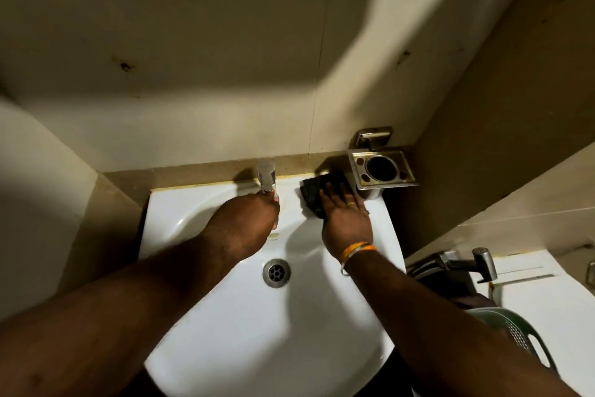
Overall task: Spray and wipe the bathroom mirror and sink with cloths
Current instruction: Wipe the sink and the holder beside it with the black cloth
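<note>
- Head view: the right hand (346, 218) lies flat with fingers spread wide, pressing a dark cloth (317, 194) on the back right corner of the white sink (225, 332).
- The left hand (249, 223) is by the tap (267, 176). Its fingers curl near the tap's bottom, but I cannot tell if they grip it.
- No mirror or spray bottle shows here.
- To wipe well, I think the cloth should stay flat and slide along the rim with firm, slow strokes.
- The metal holder (381, 169) sits just beside the cloth, and the wall is close behind, so that corner is tight.
- The bowl around the drain (276, 272) has plenty of open room.
</note>
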